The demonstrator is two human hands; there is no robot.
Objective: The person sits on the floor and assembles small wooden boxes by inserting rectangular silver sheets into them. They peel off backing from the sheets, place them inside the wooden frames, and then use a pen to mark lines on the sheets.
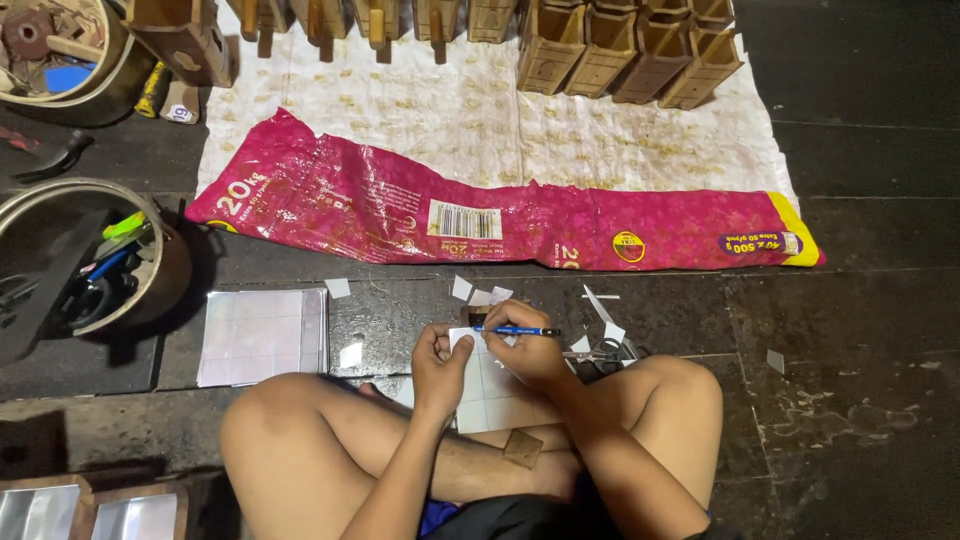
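I sit cross-legged on a dark floor. My right hand (530, 348) grips a blue pencil (520, 331) held level, its tip pointing left over a white gridded sheet (492, 398) that rests on my lap. My left hand (440, 368) presses down on the sheet's upper left corner, fingers curled at a small dark block (477, 317) at the sheet's top edge. A small brown square piece (522, 448) lies on my shin below the sheet. Scissors (600, 355) lie on the floor just right of my right hand.
Small white cut scraps (480, 295) litter the floor ahead. A stack of shiny gridded sheets (262, 335) lies to the left. A pink sack (480, 215) and a white cloth (480, 120) spread beyond, with wooden boxes (625, 50) along the far edge. Metal tubs of tools (90, 265) stand left.
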